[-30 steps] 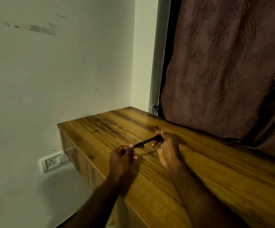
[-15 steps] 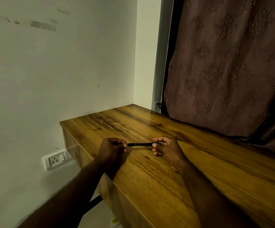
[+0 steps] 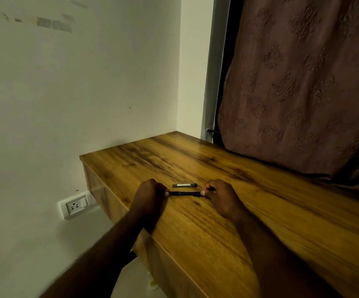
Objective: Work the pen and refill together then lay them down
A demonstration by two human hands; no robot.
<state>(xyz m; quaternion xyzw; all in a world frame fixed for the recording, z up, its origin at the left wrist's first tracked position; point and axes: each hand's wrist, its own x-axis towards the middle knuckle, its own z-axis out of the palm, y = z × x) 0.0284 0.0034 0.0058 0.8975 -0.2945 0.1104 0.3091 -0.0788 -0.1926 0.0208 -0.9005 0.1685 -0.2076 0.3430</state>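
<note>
A thin black pen (image 3: 185, 193) lies level just above the wooden table (image 3: 260, 222), held at both ends. My left hand (image 3: 150, 195) pinches its left end with curled fingers. My right hand (image 3: 220, 195) pinches its right end between thumb and fingers. Just behind the pen, a short dark stick-like piece (image 3: 184, 185) with a pale label lies flat on the table, touched by neither hand.
A white wall stands to the left with a socket plate (image 3: 75, 204) low down beside the table's end. A brown patterned curtain (image 3: 303, 82) hangs over the table's far edge. The floor shows below the table's near-left edge.
The pen went from tilted to level as my left hand took its left end. The hands have drawn slightly apart, and the short dark piece now shows on the table behind the pen.
</note>
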